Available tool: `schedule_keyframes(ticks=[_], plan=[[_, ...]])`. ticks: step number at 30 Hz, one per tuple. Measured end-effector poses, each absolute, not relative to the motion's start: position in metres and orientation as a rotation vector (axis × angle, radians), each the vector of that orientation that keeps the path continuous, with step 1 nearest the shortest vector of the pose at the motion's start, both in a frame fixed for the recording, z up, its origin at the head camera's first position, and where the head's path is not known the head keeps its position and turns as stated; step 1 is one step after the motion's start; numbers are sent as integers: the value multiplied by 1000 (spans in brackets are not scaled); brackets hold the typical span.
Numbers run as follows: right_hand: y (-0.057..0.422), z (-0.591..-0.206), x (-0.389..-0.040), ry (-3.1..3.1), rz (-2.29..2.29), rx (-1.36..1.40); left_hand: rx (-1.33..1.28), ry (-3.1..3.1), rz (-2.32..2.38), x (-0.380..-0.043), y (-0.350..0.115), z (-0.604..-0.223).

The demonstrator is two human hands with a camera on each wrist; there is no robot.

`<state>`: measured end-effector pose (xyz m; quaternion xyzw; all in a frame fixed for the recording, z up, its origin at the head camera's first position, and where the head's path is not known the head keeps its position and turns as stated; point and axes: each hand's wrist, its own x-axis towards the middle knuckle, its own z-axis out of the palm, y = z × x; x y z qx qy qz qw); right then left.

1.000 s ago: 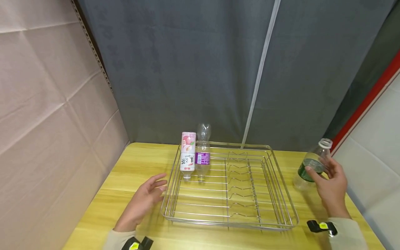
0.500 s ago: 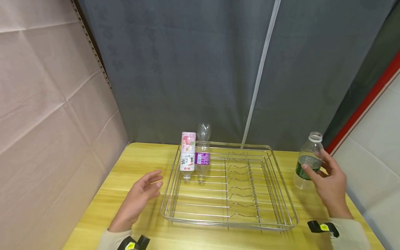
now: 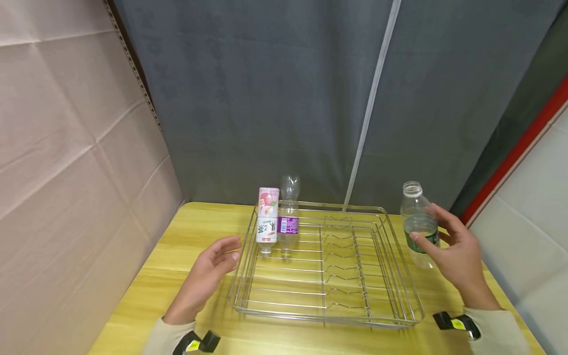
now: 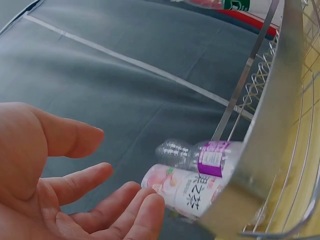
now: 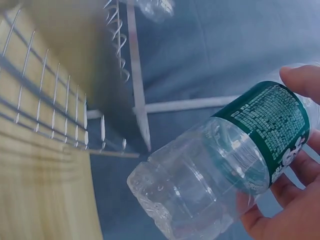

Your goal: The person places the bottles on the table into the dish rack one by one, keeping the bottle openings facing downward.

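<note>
My right hand (image 3: 459, 251) grips a clear plastic bottle (image 5: 187, 177) round its green label, neck up and without a cap, just right of the wire dish rack (image 3: 326, 319). In the head view, my left hand (image 3: 206, 276) hovers beside the rack's left rim, fingers loosely bent and holding nothing. Two bottles lean neck down in the rack's far left corner. One is a pink and white fruit tea bottle (image 3: 267, 214); the other, a clear bottle with a purple label (image 3: 288, 225), stands right beside it. The left wrist view has both beyond my fingertips (image 4: 150, 205).
The rack stands on a yellow wood-grain table (image 3: 177, 256), with wire dividers running down its right half. A dark grey curtain (image 3: 266, 98) hangs behind the table. A pale cloth wall (image 3: 80, 162) is on the left, and a white panel with a red edge (image 3: 523, 167) on the right.
My right hand has carried the green-labelled bottle left towards the rack and turned it from tilted right to tilted slightly left. My left hand drew back a little, then returned towards the rack.
</note>
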<state>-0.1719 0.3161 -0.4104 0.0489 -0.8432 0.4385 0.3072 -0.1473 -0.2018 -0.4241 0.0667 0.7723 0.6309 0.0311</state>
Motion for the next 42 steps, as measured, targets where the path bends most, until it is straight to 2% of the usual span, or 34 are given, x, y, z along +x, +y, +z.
schedule_keyframes(ticks=[24,42], plan=[[254,-375,-158,-2432,924,610,400,2413,1746,-147,-155,-389],[218,-374,-156,-2502,697,984,622,2378,1689,-155,-127,-374]])
